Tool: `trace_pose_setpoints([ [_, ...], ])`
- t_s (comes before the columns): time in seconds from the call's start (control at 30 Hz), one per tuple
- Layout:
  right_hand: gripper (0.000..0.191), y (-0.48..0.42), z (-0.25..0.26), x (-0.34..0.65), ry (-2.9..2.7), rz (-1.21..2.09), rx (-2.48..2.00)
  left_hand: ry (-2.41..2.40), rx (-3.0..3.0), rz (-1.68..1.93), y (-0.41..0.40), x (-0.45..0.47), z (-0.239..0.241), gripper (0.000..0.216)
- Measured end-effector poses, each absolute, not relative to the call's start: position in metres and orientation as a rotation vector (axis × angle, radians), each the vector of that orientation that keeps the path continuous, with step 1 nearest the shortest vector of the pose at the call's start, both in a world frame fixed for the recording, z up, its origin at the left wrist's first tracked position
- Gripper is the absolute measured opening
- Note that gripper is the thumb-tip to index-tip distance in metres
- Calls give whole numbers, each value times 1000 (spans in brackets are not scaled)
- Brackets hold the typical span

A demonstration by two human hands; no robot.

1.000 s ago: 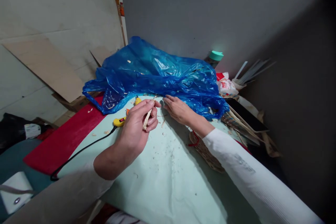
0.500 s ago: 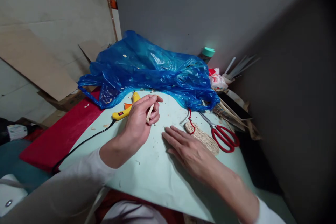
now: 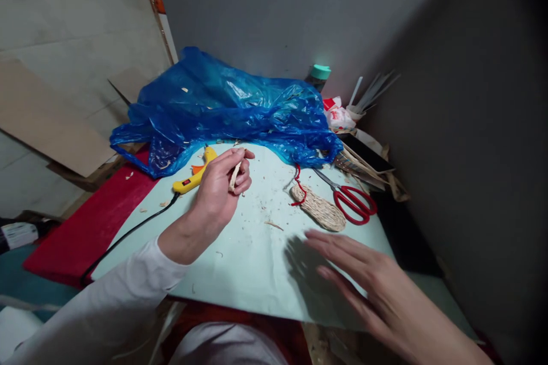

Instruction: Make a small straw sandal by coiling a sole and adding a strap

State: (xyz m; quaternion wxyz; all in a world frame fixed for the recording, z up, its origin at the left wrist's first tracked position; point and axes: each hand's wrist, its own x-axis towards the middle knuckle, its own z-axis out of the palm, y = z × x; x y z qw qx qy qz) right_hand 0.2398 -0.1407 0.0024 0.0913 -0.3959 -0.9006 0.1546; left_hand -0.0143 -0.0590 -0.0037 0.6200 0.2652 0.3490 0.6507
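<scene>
Pinched in my left hand (image 3: 218, 188), above the pale green sheet (image 3: 252, 274), is a short strip of pale straw braid (image 3: 234, 175); part of it is hidden by the fingers. My right hand (image 3: 363, 271) hovers over the near right of the sheet, fingers stretched out, holding nothing. Just beyond it lies a woven straw sole (image 3: 325, 212) with a red cord (image 3: 298, 174) across its far end. Red-handled scissors (image 3: 354, 205) rest to the right of the sole. Close behind my left hand is a yellow glue gun (image 3: 188, 183).
A crumpled blue plastic bag (image 3: 231, 108) spreads along the back. The glue gun's black cord (image 3: 128, 234) runs over a red board (image 3: 85, 228) at left. Paper and a dark tablet-like slab (image 3: 366, 153) lie at the back right, near a green-lidded container (image 3: 319, 73). Straw scraps dot the sheet.
My right hand has lifted off the sheet and drawn back toward me and to the right, uncovering the straw sole and a thin scrap. My left hand keeps its hold on the braid.
</scene>
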Motion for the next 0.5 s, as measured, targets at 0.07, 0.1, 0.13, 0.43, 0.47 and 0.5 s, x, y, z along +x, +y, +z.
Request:
trace_pose_setpoints([
  [0.07,43,-109,-6,206,-2753,423,-1038,800,596,1511,-56,-17,-2,17],
  [0.1,47,-96,-11,191,-2790,383,-983,797,587,1540,-55,-20,0,19],
  [0.13,50,-85,-17,178,-2815,337,-950,791,579,1583,-54,-23,2,21],
  [0.43,37,-137,-18,217,-2802,631,-986,772,519,1734,-58,-40,22,28],
  [0.47,31,-148,-14,231,-2766,754,-918,765,509,1716,-60,-40,24,28],
  [0.5,22,-156,-9,242,-2697,931,-901,759,498,1701,-62,-39,26,28],
])
